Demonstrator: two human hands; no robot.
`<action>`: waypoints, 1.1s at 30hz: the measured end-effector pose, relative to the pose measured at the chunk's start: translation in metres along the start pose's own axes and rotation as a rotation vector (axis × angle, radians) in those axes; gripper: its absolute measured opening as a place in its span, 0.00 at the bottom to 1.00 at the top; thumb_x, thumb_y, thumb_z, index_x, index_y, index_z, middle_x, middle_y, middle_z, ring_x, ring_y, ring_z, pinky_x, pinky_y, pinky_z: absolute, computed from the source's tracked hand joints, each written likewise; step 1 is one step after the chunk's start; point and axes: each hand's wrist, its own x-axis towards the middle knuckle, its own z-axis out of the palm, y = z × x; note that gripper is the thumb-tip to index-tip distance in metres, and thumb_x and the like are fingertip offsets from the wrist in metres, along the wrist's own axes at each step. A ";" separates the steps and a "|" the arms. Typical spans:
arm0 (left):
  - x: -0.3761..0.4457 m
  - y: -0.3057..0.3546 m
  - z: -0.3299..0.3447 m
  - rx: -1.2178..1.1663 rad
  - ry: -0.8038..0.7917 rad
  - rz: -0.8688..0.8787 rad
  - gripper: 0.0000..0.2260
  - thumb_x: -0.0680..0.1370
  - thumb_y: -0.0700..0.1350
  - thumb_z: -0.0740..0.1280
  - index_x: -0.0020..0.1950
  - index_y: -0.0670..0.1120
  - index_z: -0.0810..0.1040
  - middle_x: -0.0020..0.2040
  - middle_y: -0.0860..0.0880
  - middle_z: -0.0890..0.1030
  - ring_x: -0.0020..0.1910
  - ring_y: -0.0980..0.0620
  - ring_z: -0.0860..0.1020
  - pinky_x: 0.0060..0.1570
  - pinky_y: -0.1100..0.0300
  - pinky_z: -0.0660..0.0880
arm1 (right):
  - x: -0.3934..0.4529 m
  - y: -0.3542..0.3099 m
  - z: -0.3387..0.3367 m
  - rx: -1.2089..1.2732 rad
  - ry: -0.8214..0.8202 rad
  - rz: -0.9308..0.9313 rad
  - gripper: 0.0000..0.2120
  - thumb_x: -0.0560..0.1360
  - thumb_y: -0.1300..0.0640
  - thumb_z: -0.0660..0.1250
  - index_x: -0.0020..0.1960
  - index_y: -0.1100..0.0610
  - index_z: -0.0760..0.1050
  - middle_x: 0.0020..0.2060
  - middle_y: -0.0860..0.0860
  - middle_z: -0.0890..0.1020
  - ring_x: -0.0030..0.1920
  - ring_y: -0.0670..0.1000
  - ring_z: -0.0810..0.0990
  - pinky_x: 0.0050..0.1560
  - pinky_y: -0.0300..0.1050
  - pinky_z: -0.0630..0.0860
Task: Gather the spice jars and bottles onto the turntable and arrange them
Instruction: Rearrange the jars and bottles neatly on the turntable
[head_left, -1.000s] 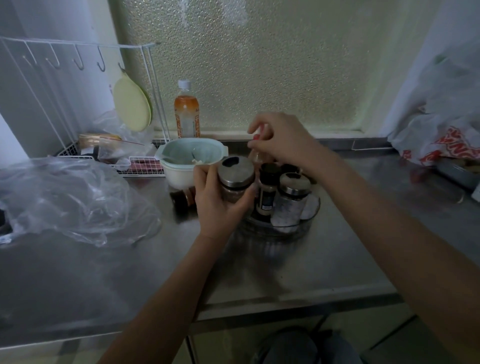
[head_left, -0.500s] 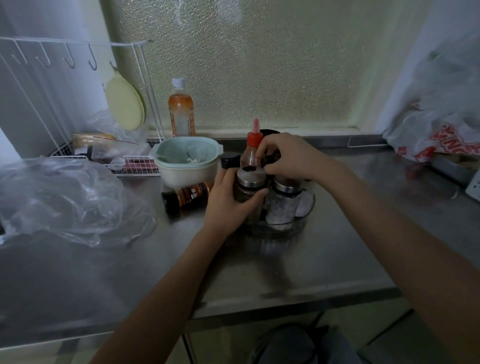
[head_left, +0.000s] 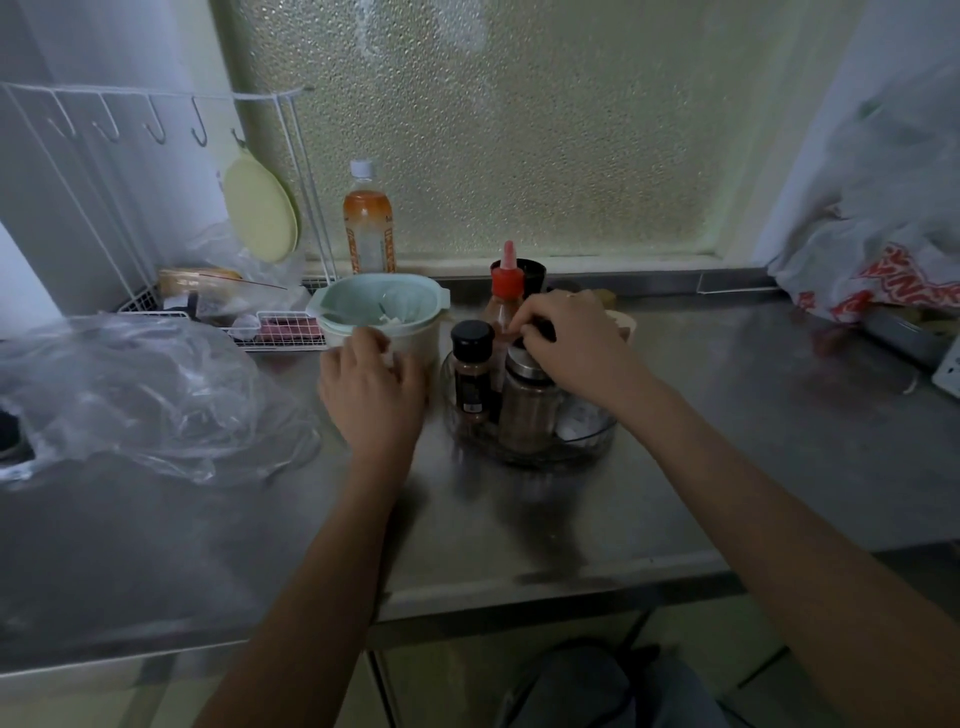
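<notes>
A clear round turntable (head_left: 592, 439) stands on the steel counter. On it are a black-capped spice bottle (head_left: 471, 364), a steel-lidded glass jar (head_left: 530, 410) and a red-capped sauce bottle (head_left: 506, 291). My right hand (head_left: 571, 343) reaches over the jar from the right, and its curled fingers pinch a dark-capped bottle (head_left: 543, 328) that is mostly hidden. My left hand (head_left: 371, 389) lies palm down on the counter left of the turntable, in front of the bowl. It covers the spot where a brown bottle lay, and that bottle is hidden.
A pale green bowl (head_left: 382, 306) stands just behind my left hand. An orange drink bottle (head_left: 368, 228) is at the window. A white wire rack (head_left: 156, 208) and a crumpled clear plastic bag (head_left: 130, 395) fill the left. White bags (head_left: 883, 249) sit at the far right.
My left hand let go of the steel-lidded jar on the turntable and moved left, over the lying brown bottle. My right hand stayed at the bottles on the turntable.
</notes>
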 end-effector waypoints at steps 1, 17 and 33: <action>0.001 -0.007 0.004 0.135 -0.045 -0.054 0.12 0.70 0.45 0.64 0.49 0.39 0.72 0.47 0.38 0.77 0.49 0.39 0.73 0.48 0.48 0.68 | 0.000 0.002 0.001 0.032 0.005 0.008 0.08 0.76 0.57 0.61 0.48 0.48 0.78 0.47 0.50 0.80 0.55 0.55 0.73 0.53 0.54 0.74; -0.002 0.019 -0.023 -0.389 -0.159 0.196 0.24 0.71 0.52 0.70 0.60 0.40 0.69 0.50 0.45 0.76 0.46 0.46 0.78 0.42 0.53 0.78 | -0.063 0.020 0.029 0.237 0.501 -0.054 0.15 0.78 0.53 0.61 0.63 0.54 0.74 0.62 0.50 0.78 0.64 0.51 0.75 0.64 0.59 0.70; -0.022 0.043 -0.003 -0.440 -0.267 0.110 0.25 0.73 0.50 0.71 0.65 0.44 0.67 0.61 0.45 0.76 0.57 0.55 0.74 0.51 0.72 0.66 | -0.083 0.036 0.051 0.643 0.582 0.179 0.22 0.80 0.55 0.60 0.72 0.57 0.61 0.66 0.47 0.72 0.67 0.45 0.72 0.67 0.47 0.71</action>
